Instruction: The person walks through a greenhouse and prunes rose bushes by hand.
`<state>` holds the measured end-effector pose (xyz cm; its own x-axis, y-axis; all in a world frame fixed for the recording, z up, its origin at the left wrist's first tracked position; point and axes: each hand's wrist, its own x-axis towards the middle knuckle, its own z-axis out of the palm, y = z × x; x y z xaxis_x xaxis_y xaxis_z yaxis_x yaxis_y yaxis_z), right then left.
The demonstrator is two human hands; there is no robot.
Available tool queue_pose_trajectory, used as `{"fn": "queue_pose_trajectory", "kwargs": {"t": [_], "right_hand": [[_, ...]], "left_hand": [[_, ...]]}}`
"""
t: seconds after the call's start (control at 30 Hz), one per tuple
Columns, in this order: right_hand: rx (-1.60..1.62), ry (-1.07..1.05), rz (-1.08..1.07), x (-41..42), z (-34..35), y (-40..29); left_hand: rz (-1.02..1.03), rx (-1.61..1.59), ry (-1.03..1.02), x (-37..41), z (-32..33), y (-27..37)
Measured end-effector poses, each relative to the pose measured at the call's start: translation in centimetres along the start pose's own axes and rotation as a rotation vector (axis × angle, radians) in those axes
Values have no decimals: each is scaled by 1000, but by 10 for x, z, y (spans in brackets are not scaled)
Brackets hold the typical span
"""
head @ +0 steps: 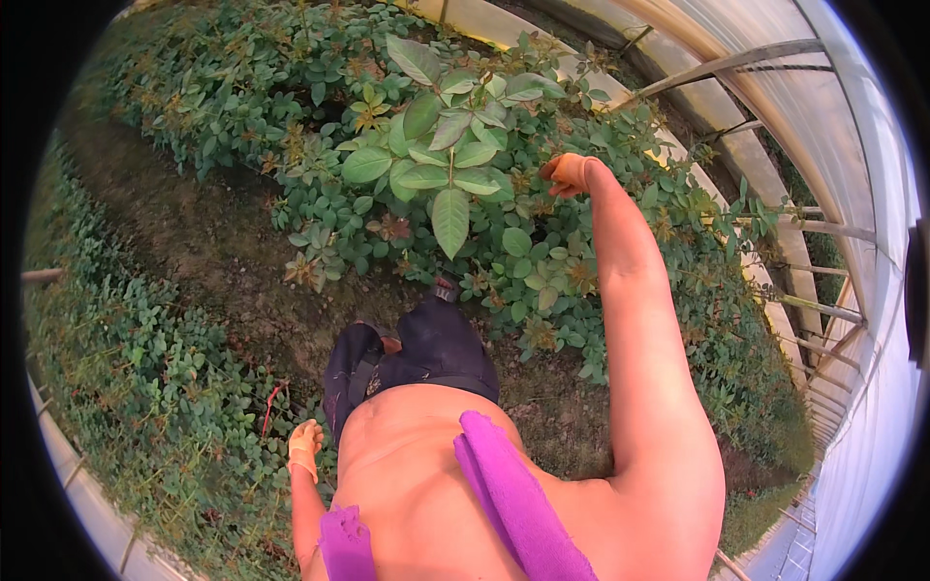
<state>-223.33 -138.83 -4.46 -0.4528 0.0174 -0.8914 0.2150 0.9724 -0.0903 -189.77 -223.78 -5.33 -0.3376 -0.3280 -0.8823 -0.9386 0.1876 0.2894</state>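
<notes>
My right hand (570, 175), with a pale orange covering over its palm and wrist, reaches into the leafy rose bushes (523, 243) at upper right. Its fingertips are partly hidden, so I cannot tell whether they touch a stem. A tall rose shoot (450, 156) with broad green leaves rises left of that hand, close to the camera. My left hand (305, 440), in a similar covering, hangs low at the left with curled fingers, beside the other row of bushes (167, 392). A thin red strip (272, 407) lies among the leaves just above it. Whether that hand holds anything is unclear.
A bare soil path (211, 240) runs between the two plant rows, under my feet. Plastic greenhouse sheeting (843, 145) on a frame of poles (734, 62) curves along the right side. A purple towel (501, 486) hangs over my shoulders.
</notes>
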Motion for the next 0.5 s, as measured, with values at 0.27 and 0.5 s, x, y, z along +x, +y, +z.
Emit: {"fn": "queue_pose_trajectory", "kwargs": {"t": [0.27, 0.5], "right_hand": [[1024, 306, 262, 14, 29, -32], [793, 325, 467, 27, 28, -10]], "left_hand": [[79, 19, -111, -23, 21, -81], [-17, -97, -84, -39, 74, 10]]}}
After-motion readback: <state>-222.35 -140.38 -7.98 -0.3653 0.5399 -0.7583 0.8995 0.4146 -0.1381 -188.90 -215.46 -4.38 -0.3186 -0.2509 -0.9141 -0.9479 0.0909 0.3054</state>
